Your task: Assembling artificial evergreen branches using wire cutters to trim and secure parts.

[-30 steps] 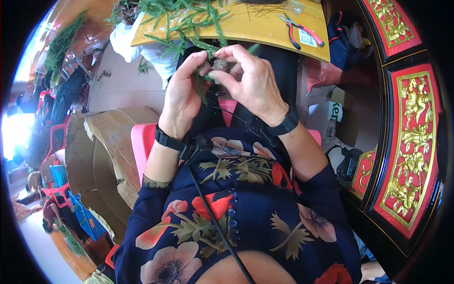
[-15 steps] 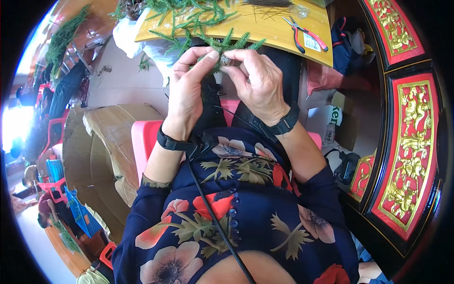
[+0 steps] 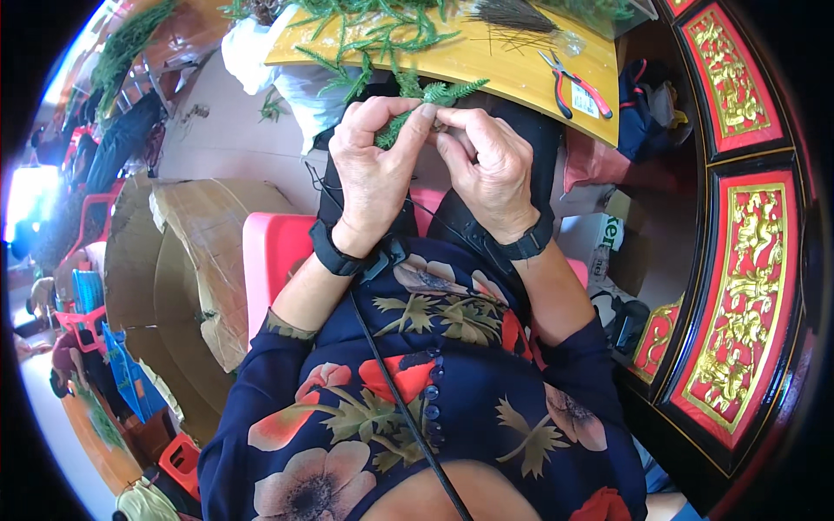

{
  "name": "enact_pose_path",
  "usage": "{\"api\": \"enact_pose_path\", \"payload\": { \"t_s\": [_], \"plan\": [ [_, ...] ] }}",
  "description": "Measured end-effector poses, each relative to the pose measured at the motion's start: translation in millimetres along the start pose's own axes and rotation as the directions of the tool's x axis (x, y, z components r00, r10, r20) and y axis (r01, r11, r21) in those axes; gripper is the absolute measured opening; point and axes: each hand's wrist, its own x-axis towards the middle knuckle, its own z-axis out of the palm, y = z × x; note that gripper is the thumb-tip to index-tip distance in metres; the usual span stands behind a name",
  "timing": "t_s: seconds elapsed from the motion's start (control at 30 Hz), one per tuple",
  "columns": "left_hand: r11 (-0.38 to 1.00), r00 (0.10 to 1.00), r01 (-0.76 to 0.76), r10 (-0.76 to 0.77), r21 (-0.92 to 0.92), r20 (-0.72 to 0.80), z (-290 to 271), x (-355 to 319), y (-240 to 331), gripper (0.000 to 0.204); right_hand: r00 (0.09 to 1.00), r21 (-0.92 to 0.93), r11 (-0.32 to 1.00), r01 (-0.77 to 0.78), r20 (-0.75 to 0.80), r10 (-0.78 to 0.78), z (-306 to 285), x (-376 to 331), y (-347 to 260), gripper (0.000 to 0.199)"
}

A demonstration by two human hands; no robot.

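Observation:
Above my lap, by the table's front edge, my left hand (image 3: 375,165) and my right hand (image 3: 491,174) meet over a green pine sprig (image 3: 456,90). Thumb and forefinger of each hand pinch at its base, so both are closed on it. Needled branches fan out above the fingertips, and a lower one shows beside the left fingers. Something small and brownish sits between the fingertips, mostly hidden. Just beyond lie more loose pine sprigs (image 3: 382,39) on the yellow table (image 3: 486,74).
Red-handled pliers (image 3: 573,87) and a bundle of thin dark wires (image 3: 517,16) lie on the table. White plastic bags (image 3: 304,104) hang at its left. An open cardboard box (image 3: 191,278) stands to my left, a carved red-and-gold panel (image 3: 747,295) to my right.
Both hands have turned slightly, with fingertips closer together. The sprig has tilted to the right, and the brownish piece at its base is more covered. The whole view has shifted a little.

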Motion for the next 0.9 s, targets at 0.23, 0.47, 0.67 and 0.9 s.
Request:
{"api": "enact_pose_path", "payload": {
  "t_s": [0.23,0.47,0.67,0.9],
  "plan": [
    [0.945,0.976,-0.207,0.218,0.252,-0.015,-1.0,1.0,3.4,0.011,0.997,-0.051,0.997,-0.061,0.038,0.063,6.1,-6.5,-2.7,0.022],
    [0.951,0.985,-0.173,0.168,0.256,0.043,-11.4,2.2,7.6,0.008,0.994,-0.141,0.985,-0.1,0.04,0.106,16.0,-12.4,-3.9,0.018],
    [0.963,0.99,-0.144,0.14,0.228,0.033,-15.0,0.0,3.8,0.008,0.976,-0.318,0.922,0.219,0.069,-0.208,17.2,-10.4,-2.2,0.027],
    [0.963,0.983,-0.17,0.182,0.209,-0.037,-14.1,-1.7,-3.5,0.009,0.981,-0.023,0.982,-0.19,0.047,0.191,23.3,-16.3,-12.8,0.022]
  ]
}}
